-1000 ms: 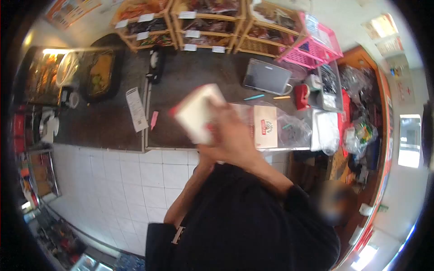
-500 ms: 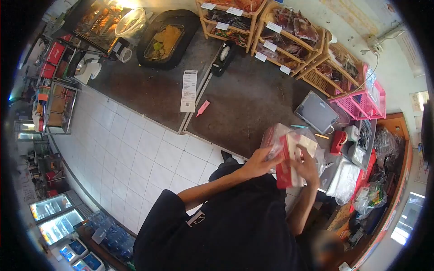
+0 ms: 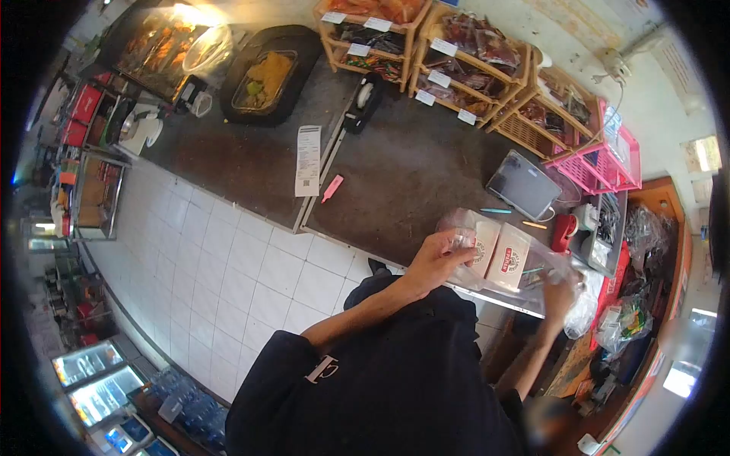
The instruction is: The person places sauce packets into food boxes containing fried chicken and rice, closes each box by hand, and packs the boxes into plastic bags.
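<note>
My left hand is closed on the left end of a clear plastic bag at the counter's front edge. Two cream packets, a left one and a right one with a red and dark printed logo, lie side by side in or under the clear plastic; I cannot tell which. At the bag's right end my right hand is smeared by motion, its fingers seemingly at the plastic. A teal pen and an orange pen lie just behind the bag.
On the dark counter are a receipt, a pink highlighter, a tape dispenser and a tablet. Wicker racks and a pink basket line the back. A red tape holder stands right.
The packets have gone from a stacked bundle with a red side between both hands to lying flat, logos up. My right hand has moved right, away from the left one.
</note>
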Tool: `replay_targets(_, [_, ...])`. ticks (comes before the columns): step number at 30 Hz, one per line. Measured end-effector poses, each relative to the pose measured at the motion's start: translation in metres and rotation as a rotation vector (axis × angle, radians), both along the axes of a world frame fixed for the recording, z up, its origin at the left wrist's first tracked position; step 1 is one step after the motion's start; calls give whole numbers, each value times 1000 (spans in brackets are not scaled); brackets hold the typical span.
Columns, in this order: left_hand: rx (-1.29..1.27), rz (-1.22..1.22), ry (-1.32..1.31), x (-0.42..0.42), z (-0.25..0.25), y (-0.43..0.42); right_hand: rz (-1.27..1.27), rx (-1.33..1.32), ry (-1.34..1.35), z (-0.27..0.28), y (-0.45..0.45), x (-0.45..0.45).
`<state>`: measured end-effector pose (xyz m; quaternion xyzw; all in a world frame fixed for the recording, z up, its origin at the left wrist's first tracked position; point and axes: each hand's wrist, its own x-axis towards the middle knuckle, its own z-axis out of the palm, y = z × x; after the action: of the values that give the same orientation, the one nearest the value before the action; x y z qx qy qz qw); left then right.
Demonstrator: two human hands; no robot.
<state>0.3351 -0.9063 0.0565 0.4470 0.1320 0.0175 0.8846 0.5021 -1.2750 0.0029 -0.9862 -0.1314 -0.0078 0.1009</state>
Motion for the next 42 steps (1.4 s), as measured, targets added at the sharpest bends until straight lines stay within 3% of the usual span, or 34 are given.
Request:
replay_targets(1, [-8,-6,-25,1,5,-3,-300,174,152,40,17,-14])
replay_targets(2, [-27,-36,-53,4,11,-9,-240,148,75,42,28,-21])
replay_targets(3, [113,-74,-11,4,24,-7,-205,106,-10,49,34,-27])
replay_targets(5, [293,-74,-21,15,15,0,-262,29,105,54,43,-27])
replay_targets(6, [78,-52,41,21,24,-1,-288,-13,163,58,47,-26])
replay_targets(7, [31,-59,67,20,-4,1,-272,9,361,92,65,-26])
replay_targets(9, [92,-95,-10,17,15,-2,-201,222,308,117,70,-33])
replay_targets(12, [165,-93,-60,20,25,-8,-116,328,134,92,59,-12])
replay_targets(14, [218,-104,-88,20,26,-8,-355,226,242,109,82,-7])
replay_targets(15, [229,-88,-98,21,30,-10,-323,241,-58,85,85,-10])
replay_targets(16, [225,-82,-109,22,32,-13,-371,263,44,98,91,-14])
replay_targets(18, [227,-63,-89,20,31,-16,-358,110,-58,104,102,-32])
replay_targets(20, [243,-27,-33,17,29,-19,-188,313,48,96,89,-48])
replay_targets(21, [326,-59,-17,14,24,-14,-91,390,247,105,79,-53])
replay_targets(22, [411,-85,-8,10,18,-10,-47,392,653,125,68,-51])
replay_targets(23, [541,-147,37,7,27,-6,226,406,436,128,50,-59])
replay_targets(25, [906,-238,87,2,51,9,514,680,603,191,11,-44])
replay_targets(26, [1172,-241,148,3,65,13,519,781,568,196,-19,-29])
replay_targets(27, [1249,-72,56,6,76,11,524,882,534,200,-53,-13])
replay_targets(28, [1316,101,-35,9,84,8,459,778,385,200,-95,11])
replay_targets(29, [1255,202,-126,11,90,12,397,670,241,192,-139,40])
replay_targets(31, [1255,265,-409,26,129,-23,-122,774,310,148,-225,116])
replay_targets(32, [1278,337,-600,45,148,-59,-273,643,191,109,-274,162])
replay_targets(33, [974,246,-802,65,163,-95,-410,505,72,66,-314,206])
replay_targets(34, [663,164,-984,85,176,-129,-452,397,7,17,-348,245])
replay_targets(37, [456,293,-1165,142,226,-238,-411,260,38,-98,-403,333])
replay_targets(39, [563,149,-1283,191,267,-289,-323,126,64,-163,-412,364])
replay_targets(40, [598,99,-1311,205,274,-311,-401,58,68,-191,-411,372])
replay_targets(42, [644,35,-1333,228,283,-348,-429,-74,195,-178,-393,366])
